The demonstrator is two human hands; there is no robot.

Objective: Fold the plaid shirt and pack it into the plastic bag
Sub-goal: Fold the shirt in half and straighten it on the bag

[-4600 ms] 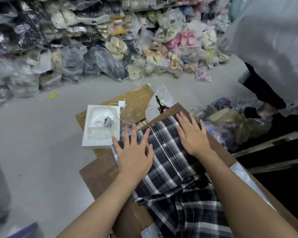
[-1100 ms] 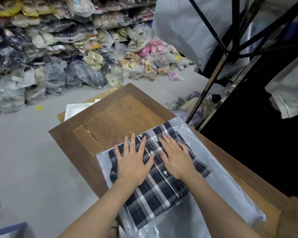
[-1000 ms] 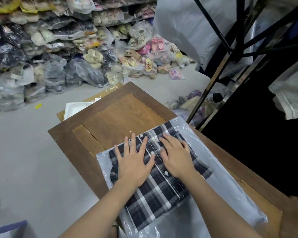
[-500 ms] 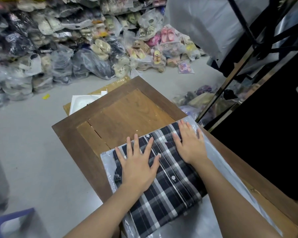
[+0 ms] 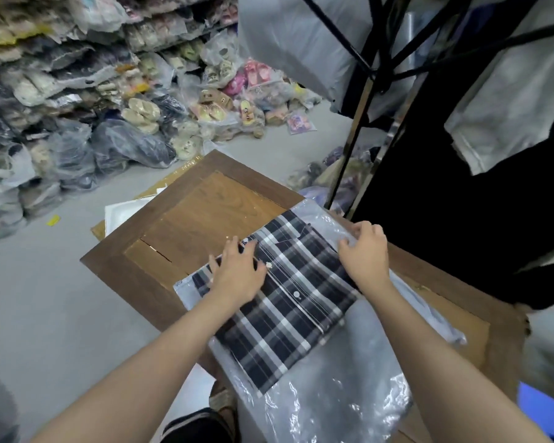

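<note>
One plaid shirt [image 5: 288, 302] is counted, and one clear plastic bag [image 5: 343, 378]. Three white buttons [image 5: 296, 294] are seen along the shirt's placket (any others are hidden or too small to tell). Two hands are counted: one left hand [image 5: 237, 273] and one right hand [image 5: 363, 251]. One wooden table [image 5: 205, 212] is counted. One white tray [image 5: 122, 211] and one yellow scrap [image 5: 53, 220] are seen on the floor [image 5: 45, 298]. Two chrome rack posts [image 5: 349, 143] are counted. The bagged slippers [image 5: 141, 113] are heaped too thickly to be counted.
</note>
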